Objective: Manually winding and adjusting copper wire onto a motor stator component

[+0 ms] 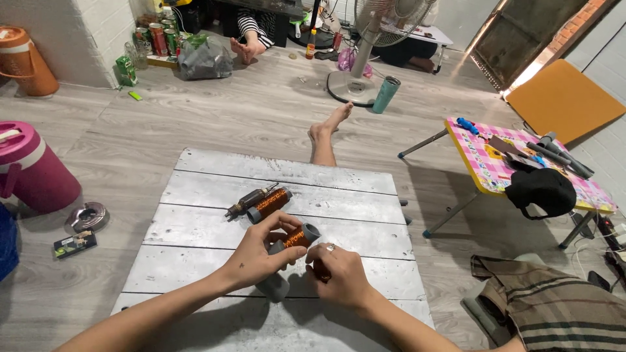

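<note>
Your left hand [257, 257] pinches the copper-wound coil [297, 238] above the grey plank table [195, 261]; your right hand [339, 274] is closed at its lower end. Likely rigid, fairly heavy; grip the grey end caps, sparing the fine winding.

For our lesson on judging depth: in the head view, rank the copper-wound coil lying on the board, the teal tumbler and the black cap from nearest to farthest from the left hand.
1. Copper-wound coil, just beyond the left hand, on the board.
2. Black cap, far right, on the pink table.
3. Teal tumbler, far ahead, beside the fan base.
</note>
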